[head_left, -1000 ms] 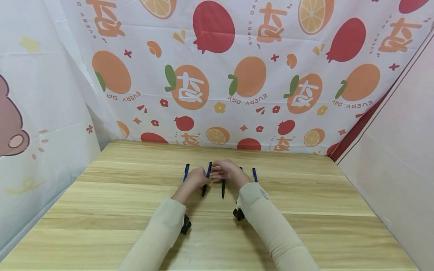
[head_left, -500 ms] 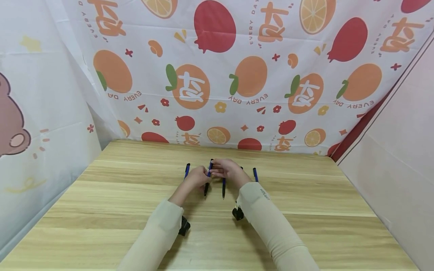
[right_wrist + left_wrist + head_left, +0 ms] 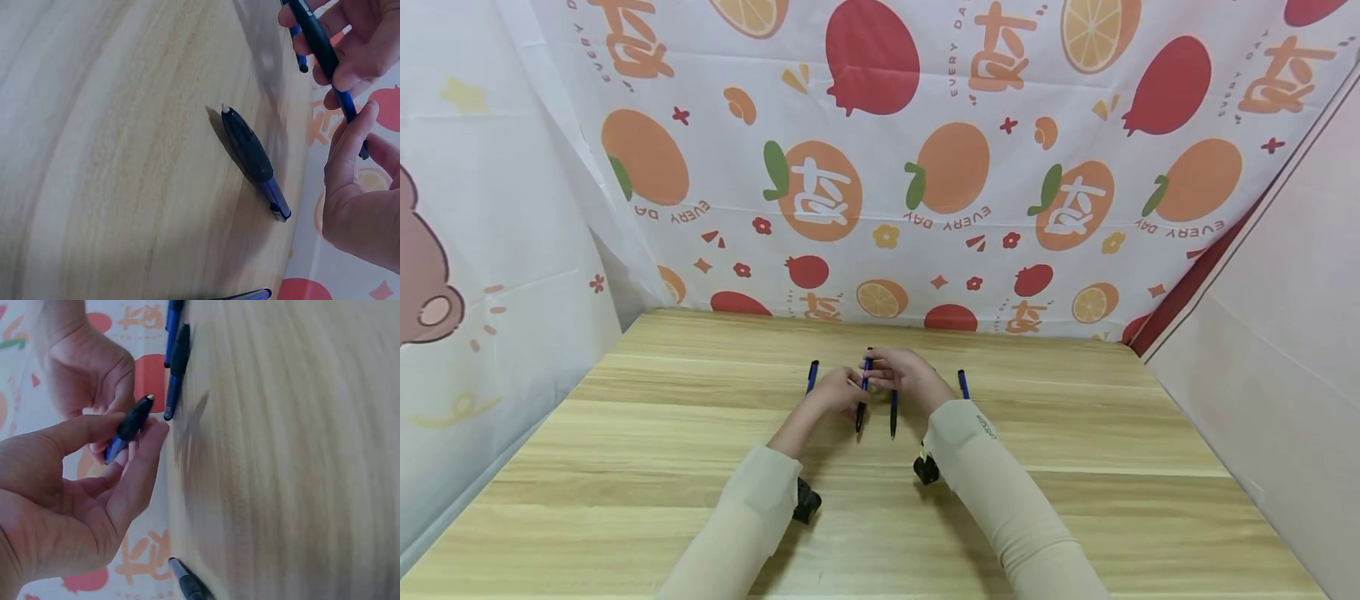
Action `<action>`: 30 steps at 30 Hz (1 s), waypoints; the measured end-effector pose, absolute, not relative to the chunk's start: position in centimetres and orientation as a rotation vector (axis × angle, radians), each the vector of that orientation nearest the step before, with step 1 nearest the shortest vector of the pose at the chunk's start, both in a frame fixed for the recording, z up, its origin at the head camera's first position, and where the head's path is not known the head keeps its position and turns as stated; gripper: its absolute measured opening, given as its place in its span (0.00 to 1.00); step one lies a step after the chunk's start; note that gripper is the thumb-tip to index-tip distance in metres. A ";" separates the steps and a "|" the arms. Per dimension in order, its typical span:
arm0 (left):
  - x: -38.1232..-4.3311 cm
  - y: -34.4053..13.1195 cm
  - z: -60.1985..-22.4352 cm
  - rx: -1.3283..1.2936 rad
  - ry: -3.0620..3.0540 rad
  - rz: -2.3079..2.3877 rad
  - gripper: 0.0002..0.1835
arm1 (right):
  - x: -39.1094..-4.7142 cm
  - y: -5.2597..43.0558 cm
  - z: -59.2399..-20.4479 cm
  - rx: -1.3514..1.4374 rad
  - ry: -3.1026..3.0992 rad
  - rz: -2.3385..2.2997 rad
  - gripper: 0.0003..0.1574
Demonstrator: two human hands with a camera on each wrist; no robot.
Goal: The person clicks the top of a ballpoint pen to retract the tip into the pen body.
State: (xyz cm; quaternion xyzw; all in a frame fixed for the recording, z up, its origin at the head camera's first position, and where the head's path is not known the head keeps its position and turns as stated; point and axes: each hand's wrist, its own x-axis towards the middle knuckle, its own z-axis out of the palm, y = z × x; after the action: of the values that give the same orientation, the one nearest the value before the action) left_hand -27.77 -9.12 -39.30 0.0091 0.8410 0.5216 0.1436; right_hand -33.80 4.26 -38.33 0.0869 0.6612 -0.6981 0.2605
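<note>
Both hands meet on one blue ballpoint pen with a black grip [image 3: 861, 415], its tip pointing toward the person. My left hand [image 3: 837, 390] pinches it around the black grip between thumb and fingers, as the left wrist view shows. At its far, blue end, my right hand [image 3: 362, 200] has the pen between thumb and fingertips. A similar pen [image 3: 250, 153] lies on the table just under the right hand. To the left of the left hand, another blue pen [image 3: 812, 377] is partly hidden behind it.
Beyond the right wrist lies a further blue pen [image 3: 963, 384], partly covered by the sleeve. Black wrist cameras [image 3: 807, 502] hang under the forearms. The wooden table [image 3: 1075, 417] ends at a fruit-printed curtain [image 3: 880, 183], with white curtain walls on both sides.
The held pen has shifted slightly right and turned more upright in view. The right hand's fingers, beside the pen a second ago, now grip its far end. The other visible pens stay put.
</note>
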 end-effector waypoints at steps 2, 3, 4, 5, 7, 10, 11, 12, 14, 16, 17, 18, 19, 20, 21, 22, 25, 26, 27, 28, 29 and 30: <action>-27.9 -9.4 -39.6 0.020 2.311 1.607 0.16 | -33.9 4.4 -38.3 0.228 1.779 -1.892 0.20; -28.0 -9.6 -39.7 0.011 2.245 1.661 0.16 | -33.9 4.5 -38.3 0.222 1.776 -1.891 0.20; -28.0 -9.7 -39.8 0.010 2.188 1.704 0.16 | -34.0 4.5 -38.3 0.218 1.774 -1.889 0.21; -28.0 -9.9 -39.9 0.001 2.128 1.746 0.16 | -34.0 4.6 -38.3 0.212 1.769 -1.889 0.21; -28.0 -10.2 -40.0 0.009 2.045 1.798 0.17 | -34.1 4.7 -38.4 0.205 1.759 -1.887 0.21; -28.0 -10.5 -40.2 0.028 1.940 1.858 0.18 | -34.2 4.7 -38.4 0.184 1.752 -1.885 0.21; -28.0 -10.6 -40.2 0.047 1.913 1.872 0.18 | -34.2 4.7 -38.4 0.179 1.748 -1.885 0.21; -28.0 -10.7 -40.3 0.057 1.883 1.887 0.19 | -34.2 4.7 -38.4 0.174 1.746 -1.884 0.21; -28.0 -10.8 -40.4 0.072 1.845 1.901 0.19 | -34.2 4.7 -38.4 0.164 1.744 -1.881 0.22; -28.0 -10.9 -40.4 0.086 1.823 1.906 0.20 | -34.3 4.7 -38.4 0.160 1.744 -1.877 0.22; -28.0 -11.0 -40.4 0.087 1.814 1.909 0.20 | -34.3 4.7 -38.4 0.161 1.743 -1.877 0.22; -28.0 -11.0 -40.4 0.078 1.806 1.910 0.20 | -34.3 4.7 -38.4 0.162 1.742 -1.876 0.21; -27.9 -11.0 -40.4 0.080 1.800 1.910 0.21 | -34.3 4.7 -38.4 0.165 1.740 -1.876 0.21; -27.9 -11.0 -40.4 0.080 1.796 1.910 0.21 | -34.3 4.7 -38.4 0.164 1.741 -1.875 0.21; -27.9 -11.0 -40.4 0.078 1.793 1.910 0.21 | -34.4 4.7 -38.5 0.166 1.739 -1.877 0.21; -27.8 -11.0 -40.4 0.084 1.792 1.909 0.22 | -34.4 4.8 -38.5 0.164 1.740 -1.878 0.21; -27.7 -11.0 -40.4 0.074 1.799 1.905 0.23 | -34.4 4.9 -38.6 0.163 1.728 -1.885 0.21; -27.6 -11.0 -40.4 0.071 1.805 1.903 0.23 | -34.4 4.9 -38.6 0.160 1.722 -1.890 0.22; -27.6 -10.9 -40.3 0.069 1.817 1.898 0.23 | -34.4 4.9 -38.6 0.157 1.717 -1.895 0.22; -27.5 -10.9 -40.3 0.066 1.830 1.895 0.23 | -34.4 4.9 -38.6 0.153 1.710 -1.899 0.22; -27.5 -10.8 -40.3 0.069 1.846 1.890 0.23 | -34.4 4.9 -38.6 0.152 1.700 -1.904 0.22; -27.4 -10.8 -40.2 0.068 1.862 1.886 0.23 | -34.4 4.9 -38.6 0.149 1.689 -1.908 0.23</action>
State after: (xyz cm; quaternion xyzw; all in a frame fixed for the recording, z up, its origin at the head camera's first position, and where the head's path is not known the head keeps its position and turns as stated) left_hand -27.41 -10.75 -40.25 0.0247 0.6813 0.6902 0.2425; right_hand -34.41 4.94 -38.56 0.0560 0.6332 -0.7153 0.2902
